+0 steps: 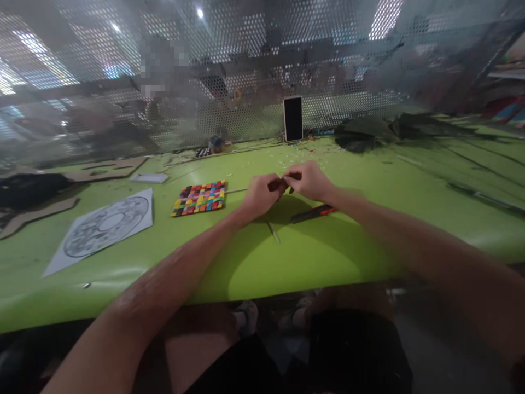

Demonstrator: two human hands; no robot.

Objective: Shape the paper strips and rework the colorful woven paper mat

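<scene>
Over the middle of the green table (262,273), my left hand (264,192) and my right hand (308,180) meet with their fingertips pinched close together. Whatever lies between the fingers is too small to make out. Left of my left hand lies a colourful woven mat (200,198) made of short strips in many colours. A thin pale stick (237,190) runs from its right edge toward my left hand. Below the hands rests another short pale stick (273,232). A dark tool with red and orange handles (312,212) lies just under my right wrist.
A paper with a printed round pattern (107,223) lies at the left, near cut cardboard (104,168). A phone (293,119) leans upright against a perforated metal screen (254,76). Dark leaf-like pieces (369,131) lie at the back right. Small scraps are scattered behind my hands.
</scene>
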